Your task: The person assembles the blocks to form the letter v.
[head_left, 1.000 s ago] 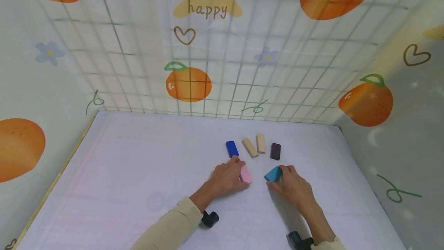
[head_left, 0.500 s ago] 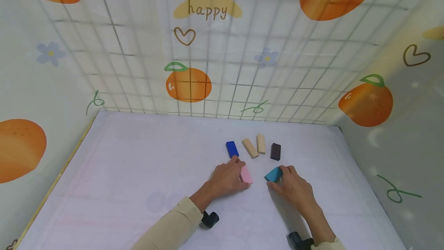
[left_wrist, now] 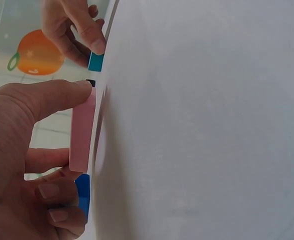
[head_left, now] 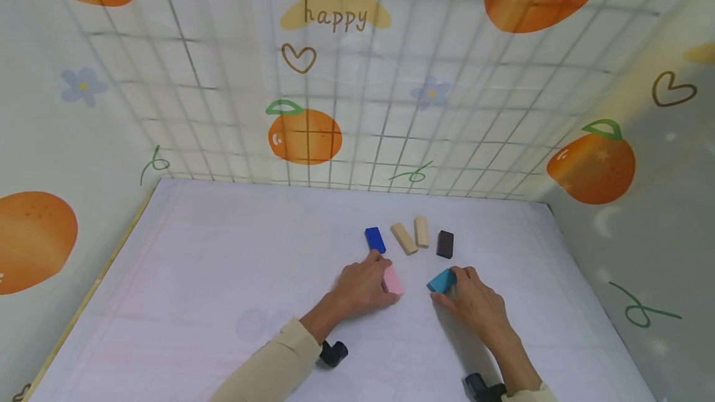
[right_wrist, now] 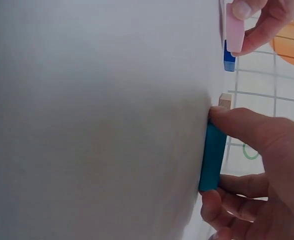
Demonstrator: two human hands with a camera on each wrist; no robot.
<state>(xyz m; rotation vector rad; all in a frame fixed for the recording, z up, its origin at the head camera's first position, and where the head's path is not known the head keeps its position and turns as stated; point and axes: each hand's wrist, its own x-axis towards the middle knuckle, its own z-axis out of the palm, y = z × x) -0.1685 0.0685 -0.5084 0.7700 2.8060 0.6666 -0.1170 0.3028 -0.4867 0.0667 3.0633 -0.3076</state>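
Observation:
My left hand (head_left: 357,287) pinches a pink block (head_left: 393,280) between thumb and fingers, low over the white table. In the left wrist view the thumb sits at one end of the pink block (left_wrist: 82,132) and a finger at the other. To the right, my right hand (head_left: 477,303) pinches a teal block (head_left: 441,280) by its ends; the right wrist view shows the teal block (right_wrist: 213,157) between thumb and fingers. Just beyond the left fingertips lies a blue block (head_left: 375,240). A gap separates the pink and teal blocks.
Behind the hands, two pale wooden blocks (head_left: 421,232) and a dark brown block (head_left: 445,244) lie on the white table (head_left: 223,253). Curtain-like walls printed with oranges (head_left: 305,136) stand at the back and sides. Black devices (head_left: 333,353) are worn at both wrists.
The left hand has shifted slightly left with the pink block, widening the gap to the teal block a little. The right hand holds its place.

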